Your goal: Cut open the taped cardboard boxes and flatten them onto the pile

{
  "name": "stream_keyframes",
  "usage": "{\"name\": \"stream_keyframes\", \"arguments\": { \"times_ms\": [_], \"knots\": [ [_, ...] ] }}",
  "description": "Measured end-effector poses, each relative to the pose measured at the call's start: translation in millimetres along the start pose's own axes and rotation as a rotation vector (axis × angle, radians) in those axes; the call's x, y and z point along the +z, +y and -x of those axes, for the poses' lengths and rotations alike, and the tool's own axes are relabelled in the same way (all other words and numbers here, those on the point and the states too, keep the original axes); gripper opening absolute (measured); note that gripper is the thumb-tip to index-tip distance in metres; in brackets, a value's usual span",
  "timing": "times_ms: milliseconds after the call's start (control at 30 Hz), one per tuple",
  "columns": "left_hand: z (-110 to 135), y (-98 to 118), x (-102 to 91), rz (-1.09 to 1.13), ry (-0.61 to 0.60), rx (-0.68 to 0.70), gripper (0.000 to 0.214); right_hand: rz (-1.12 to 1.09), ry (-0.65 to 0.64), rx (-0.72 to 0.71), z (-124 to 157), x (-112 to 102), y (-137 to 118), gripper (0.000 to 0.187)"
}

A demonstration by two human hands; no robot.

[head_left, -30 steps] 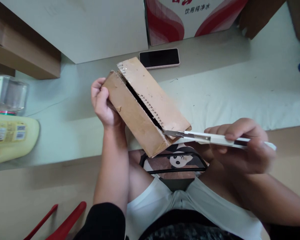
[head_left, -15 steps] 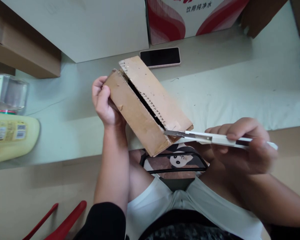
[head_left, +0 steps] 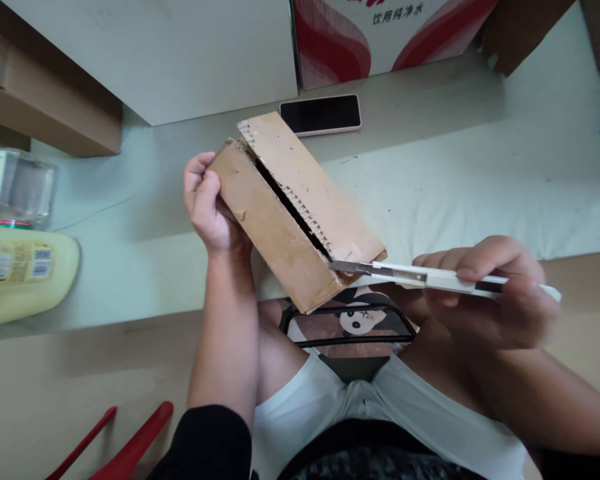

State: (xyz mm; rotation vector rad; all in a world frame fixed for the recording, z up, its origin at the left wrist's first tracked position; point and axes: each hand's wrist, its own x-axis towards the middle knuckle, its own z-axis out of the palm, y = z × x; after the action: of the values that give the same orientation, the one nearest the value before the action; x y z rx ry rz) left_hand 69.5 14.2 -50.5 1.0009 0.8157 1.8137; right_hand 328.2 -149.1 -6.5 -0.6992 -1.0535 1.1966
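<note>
A small brown cardboard box is tilted above the table's front edge, a dark gap running along the seam between two of its panels. My left hand grips its left end, with the thumb on the near panel and some fingers hidden behind. In my right hand is a white utility knife, held level with the thumb on top. Its extended blade meets the box at the lower right end of the gap; how deep the tip goes, I cannot tell.
A smartphone lies behind the box on the pale table. Larger boxes stand at the back, one white and one red and white. At left are a clear bottle and a yellow bottle. A panda-print case or bag lies across the lap.
My right hand and the utility knife have shifted very slightly to the right. The box and my left hand stay in place.
</note>
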Motion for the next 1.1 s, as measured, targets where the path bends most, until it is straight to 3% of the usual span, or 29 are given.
{"name": "stream_keyframes", "arguments": {
  "times_ms": [533, 1100],
  "knots": [
    [0.0, 1.4, 1.2, -0.026, 0.008, -0.022, 0.033, 0.028, 0.043, 0.017, -2.8, 4.3, -2.7, 0.027],
    [-0.1, -0.7, -1.5, -0.081, -0.005, -0.01, 0.038, 0.035, -0.001, 0.02, 4.5, 0.4, -0.3, 0.028]
  ]
}}
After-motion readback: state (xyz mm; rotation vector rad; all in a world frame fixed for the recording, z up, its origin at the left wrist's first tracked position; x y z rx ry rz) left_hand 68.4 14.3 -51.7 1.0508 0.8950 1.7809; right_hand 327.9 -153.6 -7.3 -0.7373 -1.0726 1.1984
